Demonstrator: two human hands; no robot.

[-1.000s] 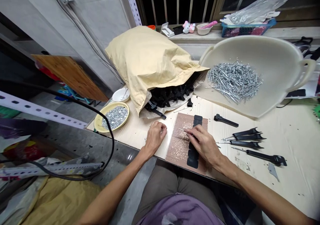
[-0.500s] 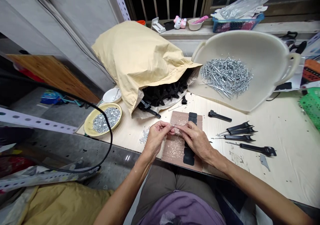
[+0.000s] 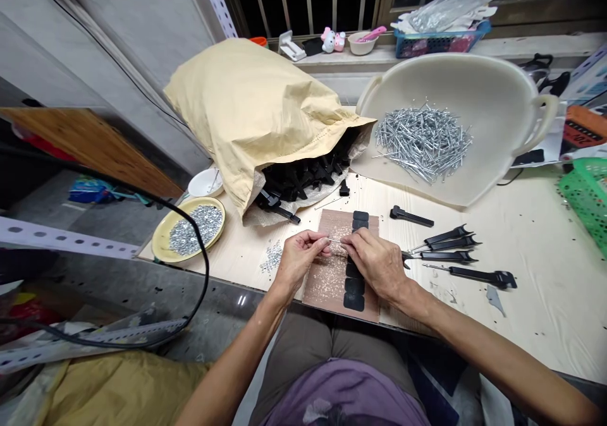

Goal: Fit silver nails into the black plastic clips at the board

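Over the brown board (image 3: 327, 287), my left hand (image 3: 303, 258) pinches one end of a thin metal pin (image 3: 334, 241). My right hand (image 3: 374, 261) has its fingers closed on the pin's other end. A small black end shows beyond the right palm; whether that hand holds it is hidden. Dark pads (image 3: 353, 286) run in a column along the board, partly under the right hand. Small metal washers (image 3: 271, 257) lie loose left of my left hand. To the right rest several black handles (image 3: 450, 243) with thin metal pins sticking out.
A yellow plate (image 3: 159, 244) of small metal pieces sits at the left table edge. Behind lie a paper sack (image 3: 256, 97) of black parts and a white basin (image 3: 502, 97) of metal pins. A black cable (image 3: 206, 268) loops at left.
My hands have drawn slightly apart, and more of the pin shows between them. The whole view has shifted a little, with the table's things now further left.
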